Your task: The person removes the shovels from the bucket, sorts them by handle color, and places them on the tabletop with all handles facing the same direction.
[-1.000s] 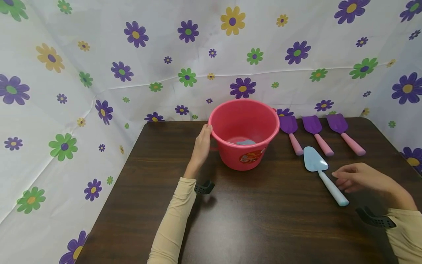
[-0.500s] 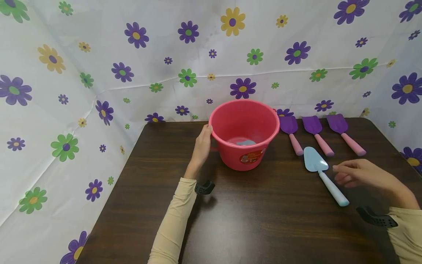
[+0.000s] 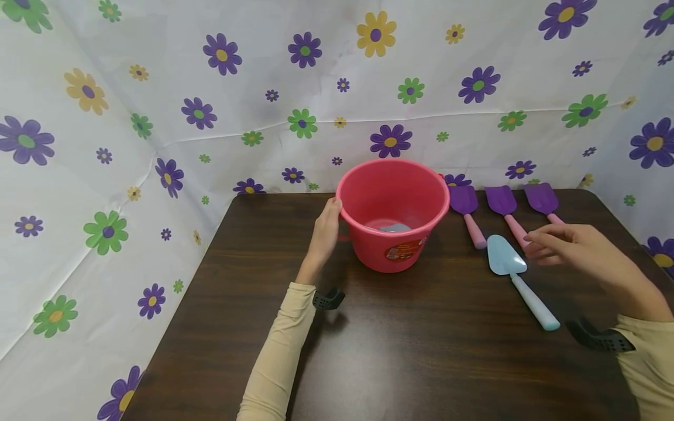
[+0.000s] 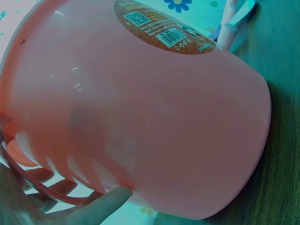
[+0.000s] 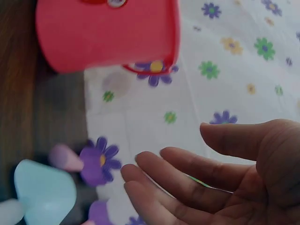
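A pink bucket (image 3: 387, 251) with a red label stands at the table's back middle; something grey-blue (image 3: 396, 227) lies inside. My left hand (image 3: 325, 229) rests on the bucket's left side, fingertips by the rim. In the left wrist view, the thumb (image 4: 112, 199) touches the outer wall, and the other fingers reach behind the curved handle (image 4: 51, 193). My right hand (image 3: 574, 251) hovers with loosely bent fingers, nothing in it, overlapping the pink handles of the purple shovels (image 3: 501, 200). Just left of it lies a light blue trowel (image 3: 534, 301), its blade pointing away.
Three purple shovels with pink handles lie in a row along the back right of the dark wooden table (image 3: 421, 351). A white flower-print cloth (image 3: 237, 169) hangs close behind the table and along the left.
My right hand has moved up and away from the trowel's handle, over the shovel handles. My left hand stays on the bucket. The view has shifted slightly.
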`<move>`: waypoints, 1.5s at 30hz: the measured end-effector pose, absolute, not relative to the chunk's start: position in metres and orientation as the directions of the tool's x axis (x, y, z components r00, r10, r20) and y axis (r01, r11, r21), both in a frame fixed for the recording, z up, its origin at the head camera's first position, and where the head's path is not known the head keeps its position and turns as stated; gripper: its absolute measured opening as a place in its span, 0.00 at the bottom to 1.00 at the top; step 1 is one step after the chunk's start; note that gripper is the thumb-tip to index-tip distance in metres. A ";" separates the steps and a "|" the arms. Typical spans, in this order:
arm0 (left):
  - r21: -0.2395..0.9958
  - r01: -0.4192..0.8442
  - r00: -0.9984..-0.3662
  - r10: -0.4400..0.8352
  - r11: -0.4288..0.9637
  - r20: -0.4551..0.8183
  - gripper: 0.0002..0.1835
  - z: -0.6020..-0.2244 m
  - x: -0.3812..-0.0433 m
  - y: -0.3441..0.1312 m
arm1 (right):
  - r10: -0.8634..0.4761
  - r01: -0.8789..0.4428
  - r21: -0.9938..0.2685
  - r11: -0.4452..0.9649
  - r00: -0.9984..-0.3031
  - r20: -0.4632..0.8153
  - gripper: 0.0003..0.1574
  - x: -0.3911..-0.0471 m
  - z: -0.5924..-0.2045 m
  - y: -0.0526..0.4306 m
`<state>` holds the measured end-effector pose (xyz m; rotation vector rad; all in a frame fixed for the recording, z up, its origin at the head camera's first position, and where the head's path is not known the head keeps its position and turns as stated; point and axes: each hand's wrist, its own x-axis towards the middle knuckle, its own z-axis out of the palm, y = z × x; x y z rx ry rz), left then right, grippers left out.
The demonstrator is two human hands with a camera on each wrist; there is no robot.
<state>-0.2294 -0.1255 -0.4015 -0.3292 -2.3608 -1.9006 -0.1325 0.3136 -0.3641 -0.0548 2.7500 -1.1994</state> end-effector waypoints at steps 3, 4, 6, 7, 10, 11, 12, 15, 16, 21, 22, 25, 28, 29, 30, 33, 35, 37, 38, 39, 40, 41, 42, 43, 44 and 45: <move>0.955 0.222 -0.973 0.106 0.199 0.204 0.30 -0.401 -0.229 -0.126 | -0.085 -0.015 -0.738 0.675 -0.995 -0.058 0.31 -0.134 -0.354 0.301; 0.955 0.220 -0.974 0.103 0.197 0.203 0.30 -0.401 -0.229 -0.126 | -0.086 -0.031 -0.740 0.672 -0.996 -0.037 0.30 -0.134 -0.351 0.297; 0.956 0.218 -0.974 0.098 0.194 0.203 0.30 -0.401 -0.229 -0.125 | -0.089 -0.060 -0.737 0.673 -0.996 0.000 0.29 -0.134 -0.345 0.289; 0.956 0.217 -0.975 0.095 0.196 0.202 0.30 -0.401 -0.229 -0.125 | -0.090 -0.072 -0.731 0.678 -0.996 0.015 0.29 -0.134 -0.342 0.286; 0.959 0.213 -0.976 0.088 0.188 0.199 0.29 -0.400 -0.229 -0.125 | -0.098 -0.107 -0.709 0.697 -0.994 0.053 0.27 -0.134 -0.335 0.276; 0.957 0.213 -0.976 0.082 0.196 0.201 0.29 -0.400 -0.229 -0.124 | -0.100 -0.113 -0.701 0.704 -0.993 0.059 0.27 -0.134 -0.332 0.274; 0.955 0.214 -0.976 0.076 0.205 0.203 0.29 -0.399 -0.229 -0.124 | -0.101 -0.117 -0.690 0.714 -0.993 0.064 0.26 -0.134 -0.330 0.271; 0.951 0.213 -0.977 0.062 0.223 0.204 0.29 -0.399 -0.229 -0.123 | -0.098 -0.121 -0.670 0.732 -0.993 0.071 0.26 -0.135 -0.323 0.263; 0.951 0.211 -0.978 0.058 0.228 0.203 0.29 -0.399 -0.229 -0.123 | -0.098 -0.118 -0.669 0.734 -0.993 0.069 0.26 -0.136 -0.320 0.260; 0.963 0.187 -0.982 0.055 0.192 0.179 0.28 -0.398 -0.229 -0.121 | -0.107 -0.124 -0.682 0.721 -0.992 0.068 0.27 -0.138 -0.308 0.243; 0.964 0.185 -0.983 0.057 0.191 0.177 0.28 -0.398 -0.229 -0.121 | -0.115 -0.133 -0.687 0.714 -0.991 0.072 0.27 -0.138 -0.307 0.240; 0.970 0.175 -0.984 0.063 0.169 0.166 0.28 -0.398 -0.228 -0.120 | -0.141 -0.156 -0.706 0.691 -0.987 0.080 0.25 -0.140 -0.303 0.231; 0.973 0.172 -0.984 0.073 0.156 0.162 0.29 -0.397 -0.228 -0.119 | -0.151 -0.158 -0.711 0.685 -0.986 0.073 0.25 -0.142 -0.300 0.223; 0.974 0.170 -0.984 0.076 0.149 0.160 0.29 -0.397 -0.229 -0.119 | -0.158 -0.162 -0.714 0.681 -0.985 0.073 0.25 -0.143 -0.299 0.221; 0.975 0.170 -0.984 0.081 0.144 0.159 0.30 -0.397 -0.229 -0.119 | -0.164 -0.166 -0.713 0.681 -0.984 0.072 0.25 -0.143 -0.299 0.219; 0.969 0.183 -0.981 0.086 0.164 0.171 0.30 -0.396 -0.230 -0.120 | -0.185 -0.185 -0.712 0.677 -0.980 0.079 0.23 -0.146 -0.296 0.212; 0.963 0.196 -0.979 0.086 0.183 0.183 0.29 -0.395 -0.230 -0.120 | -0.212 -0.218 -0.712 0.668 -0.972 0.099 0.21 -0.148 -0.294 0.207; 0.957 0.205 -0.978 0.079 0.206 0.192 0.28 -0.395 -0.230 -0.120 | -0.225 -0.238 -0.714 0.658 -0.967 0.115 0.20 -0.150 -0.293 0.202; 0.956 0.205 -0.978 0.076 0.211 0.193 0.28 -0.395 -0.230 -0.121 | -0.231 -0.247 -0.714 0.655 -0.965 0.122 0.20 -0.151 -0.292 0.199; 0.957 0.203 -0.979 0.075 0.208 0.191 0.28 -0.395 -0.230 -0.121 | -0.235 -0.249 -0.719 0.649 -0.964 0.122 0.20 -0.151 -0.290 0.196; 0.959 0.199 -0.979 0.075 0.203 0.188 0.28 -0.395 -0.230 -0.121 | -0.237 -0.250 -0.724 0.643 -0.964 0.122 0.21 -0.152 -0.289 0.193; 0.961 0.195 -0.980 0.077 0.198 0.183 0.28 -0.395 -0.230 -0.121 | -0.233 -0.243 -0.732 0.636 -0.965 0.118 0.21 -0.153 -0.288 0.189; 0.964 0.190 -0.981 0.081 0.189 0.177 0.28 -0.395 -0.230 -0.121 | -0.231 -0.236 -0.739 0.631 -0.967 0.112 0.22 -0.154 -0.286 0.186; 0.967 0.185 -0.981 0.085 0.174 0.172 0.28 -0.396 -0.230 -0.121 | -0.230 -0.234 -0.745 0.624 -0.967 0.111 0.22 -0.154 -0.285 0.183; 0.970 0.180 -0.982 0.088 0.164 0.167 0.29 -0.396 -0.230 -0.121 | -0.226 -0.222 -0.753 0.619 -0.969 0.100 0.23 -0.155 -0.283 0.179; 0.971 0.178 -0.982 0.089 0.159 0.165 0.29 -0.396 -0.230 -0.120 | -0.225 -0.217 -0.757 0.616 -0.970 0.095 0.23 -0.156 -0.282 0.176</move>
